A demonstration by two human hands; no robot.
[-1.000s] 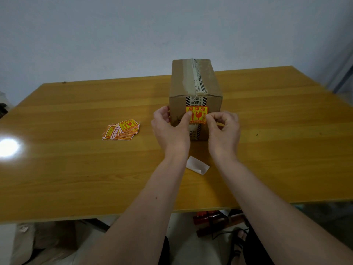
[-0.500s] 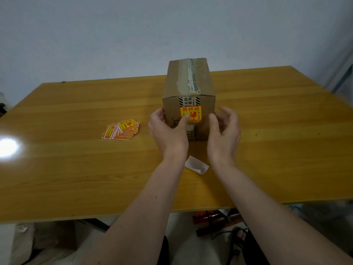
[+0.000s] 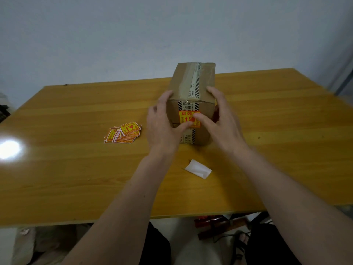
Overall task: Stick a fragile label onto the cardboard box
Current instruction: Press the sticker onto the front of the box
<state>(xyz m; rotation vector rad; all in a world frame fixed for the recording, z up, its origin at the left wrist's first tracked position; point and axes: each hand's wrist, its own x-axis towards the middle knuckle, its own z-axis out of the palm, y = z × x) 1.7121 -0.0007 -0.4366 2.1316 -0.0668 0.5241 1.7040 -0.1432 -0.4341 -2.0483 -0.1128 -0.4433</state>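
A brown cardboard box (image 3: 193,81), taped along its top, stands on the wooden table (image 3: 76,169). An orange and yellow fragile label (image 3: 186,116) is stuck on the box's near face. My left hand (image 3: 162,129) wraps the box's left side, its thumb pressing on the label. My right hand (image 3: 223,123) wraps the right side, fingers on the top edge and thumb on the label. Both thumbs partly cover the label.
A small pile of several more fragile labels (image 3: 124,132) lies to the left of the box. A white peeled backing paper (image 3: 198,168) lies on the table in front of the box. A bright light reflection sits at the table's left edge.
The box has moved and turned a little. My right hand went from the label's right edge to grip the box's right side, and both thumbs now press on the label.
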